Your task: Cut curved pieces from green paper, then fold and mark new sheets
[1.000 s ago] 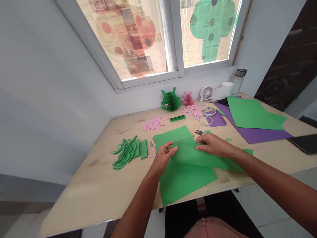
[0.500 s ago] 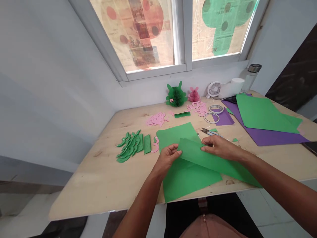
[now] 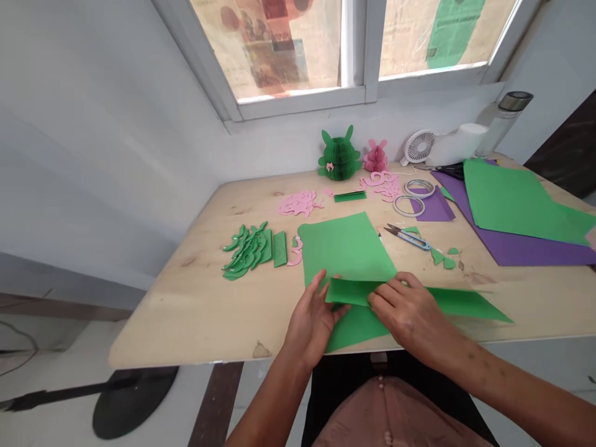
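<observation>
A strip of folded green paper (image 3: 459, 303) stretches to the right above the table's front edge. My left hand (image 3: 311, 323) cups its left end, with the fingers curled around it and the thumb at its lower edge. Knuckles up, my right hand (image 3: 404, 309) pinches the same paper near its middle. Under both hands lies a flat green sheet (image 3: 342, 245), partly covered by the folded one. Blue-handled thread snips (image 3: 410, 237) rest just beyond my right hand, near small green scraps (image 3: 436, 256).
Green cut-outs (image 3: 246, 251) and a green rectangle (image 3: 280, 249) lie at left. Pink cut-outs (image 3: 300, 203), tape rolls (image 3: 408, 205) and paper honeycomb figures (image 3: 339, 158) are farther back. Purple sheets (image 3: 526, 251) and green sheets (image 3: 512, 202) lie right, near a fan (image 3: 419, 147) and bottle (image 3: 505, 124).
The green paper is now folded over lengthwise and sits lower. My right hand has turned knuckles up and moved nearer me; my left hand has turned its palm towards the paper. The view has tilted down.
</observation>
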`<state>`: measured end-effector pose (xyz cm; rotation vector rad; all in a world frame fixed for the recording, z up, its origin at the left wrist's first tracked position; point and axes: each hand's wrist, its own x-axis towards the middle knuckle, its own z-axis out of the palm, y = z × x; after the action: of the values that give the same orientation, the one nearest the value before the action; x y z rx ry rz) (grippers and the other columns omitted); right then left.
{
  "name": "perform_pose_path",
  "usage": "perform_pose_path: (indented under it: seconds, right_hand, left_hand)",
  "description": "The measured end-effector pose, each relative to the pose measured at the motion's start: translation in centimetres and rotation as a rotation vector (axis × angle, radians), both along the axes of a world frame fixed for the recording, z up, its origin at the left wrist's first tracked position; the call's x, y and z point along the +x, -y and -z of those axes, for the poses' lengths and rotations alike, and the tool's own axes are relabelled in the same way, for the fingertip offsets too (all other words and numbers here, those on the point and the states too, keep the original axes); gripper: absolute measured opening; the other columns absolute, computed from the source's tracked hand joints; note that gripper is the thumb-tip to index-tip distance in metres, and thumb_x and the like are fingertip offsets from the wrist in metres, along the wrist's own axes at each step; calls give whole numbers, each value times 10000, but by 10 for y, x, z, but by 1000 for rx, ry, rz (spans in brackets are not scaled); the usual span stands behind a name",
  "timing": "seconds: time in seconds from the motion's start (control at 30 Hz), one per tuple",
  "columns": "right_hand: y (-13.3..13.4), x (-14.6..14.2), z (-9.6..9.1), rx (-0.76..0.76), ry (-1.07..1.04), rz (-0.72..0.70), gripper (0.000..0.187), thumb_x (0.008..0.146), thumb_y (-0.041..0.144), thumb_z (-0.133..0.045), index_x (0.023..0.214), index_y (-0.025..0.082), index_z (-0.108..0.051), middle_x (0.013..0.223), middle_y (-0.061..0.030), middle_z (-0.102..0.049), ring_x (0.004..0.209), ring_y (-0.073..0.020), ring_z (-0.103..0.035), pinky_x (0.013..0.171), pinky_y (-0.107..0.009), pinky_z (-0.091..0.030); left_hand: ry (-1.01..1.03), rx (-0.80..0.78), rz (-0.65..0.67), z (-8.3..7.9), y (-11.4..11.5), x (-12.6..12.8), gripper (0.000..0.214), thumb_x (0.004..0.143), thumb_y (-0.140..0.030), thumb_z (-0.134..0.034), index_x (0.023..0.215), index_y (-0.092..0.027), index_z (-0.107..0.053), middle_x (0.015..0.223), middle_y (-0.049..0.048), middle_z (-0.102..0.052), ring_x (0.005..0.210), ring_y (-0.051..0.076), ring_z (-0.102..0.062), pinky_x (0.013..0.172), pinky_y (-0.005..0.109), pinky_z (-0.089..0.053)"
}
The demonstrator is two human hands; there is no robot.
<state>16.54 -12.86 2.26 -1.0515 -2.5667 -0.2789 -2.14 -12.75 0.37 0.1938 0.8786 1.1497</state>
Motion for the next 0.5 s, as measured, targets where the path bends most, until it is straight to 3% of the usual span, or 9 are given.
perform_pose_path:
  seconds: [0.1,0.23,0.37,0.5]
  right_hand:
    - [9,-4,14,-37,-43,19,176,881,73,-484,859,139,-645,821,-66,-656,779,-191,-567,809,-369,-369]
    - [13,-5,19,-47,-111,53,167,904,121,-492,934,128,-657,945,-93,-688,906,-218,-598,892,-407,-376]
    - [12,-4,19,-69,-144,21,174,905,122,-488,942,128,-658,978,-90,-696,936,-212,-603,917,-404,-389]
    - [6,3,16,-29,-177,52,188,899,138,-498,1019,143,-642,1062,-101,-687,992,-220,-594,955,-427,-365]
  left_hand:
    - [8,-3,-17,7,3,0,382,820,-235,-612,1187,-239,-508,1061,45,-629,857,160,-626,835,375,-522]
    - [-35,1,0,11,1,1,516,784,-98,-612,1261,-201,-443,1112,96,-629,989,207,-630,899,424,-506]
    - [-133,-5,68,7,-2,2,575,776,-93,-633,1292,-174,-394,1222,169,-590,1056,249,-623,849,385,-532]
    - [-276,21,106,4,-8,0,541,762,-134,-668,1257,-161,-452,1205,173,-600,941,222,-658,748,329,-559]
